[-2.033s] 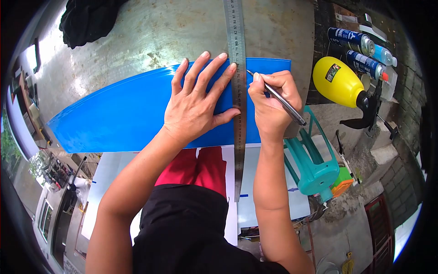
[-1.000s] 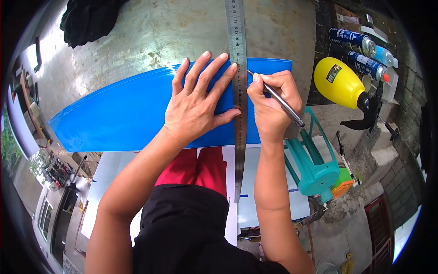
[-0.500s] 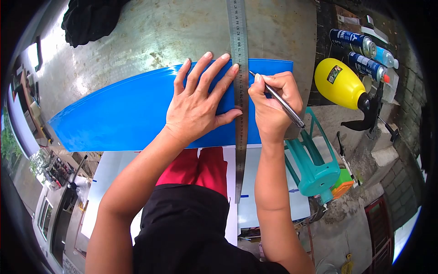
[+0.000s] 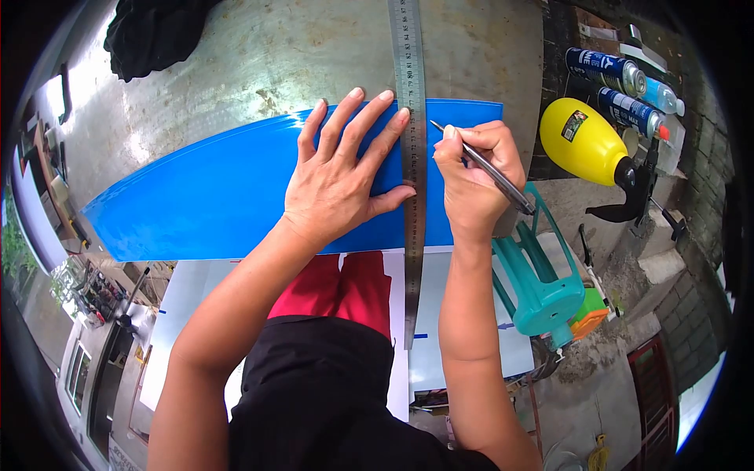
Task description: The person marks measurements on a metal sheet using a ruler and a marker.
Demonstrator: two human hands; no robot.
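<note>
A glossy blue panel (image 4: 212, 188) with one curved edge lies on the metal table. Across its right part runs a long steel ruler (image 4: 414, 204), reaching past the panel at both ends. My left hand (image 4: 338, 169) lies on the panel with its fingers spread, the thumb and index fingertip at the ruler's left edge. Just right of the ruler, my right hand (image 4: 479, 177) grips a dark pen (image 4: 500, 179). The pen's tip points up and left, close over the blue surface near the ruler's right edge.
Black cloth (image 4: 153, 35) lies at the table's upper left. On the right are a yellow spray bottle (image 4: 583, 140), spray cans (image 4: 605, 71) and a clear blue-tinted bottle (image 4: 661, 96). A teal plastic stool (image 4: 550, 294) stands below them, right of my right forearm.
My right hand and the pen have shifted slightly to the right, and the pen tip sits a bit farther from the ruler. My left hand stays in place on the panel.
</note>
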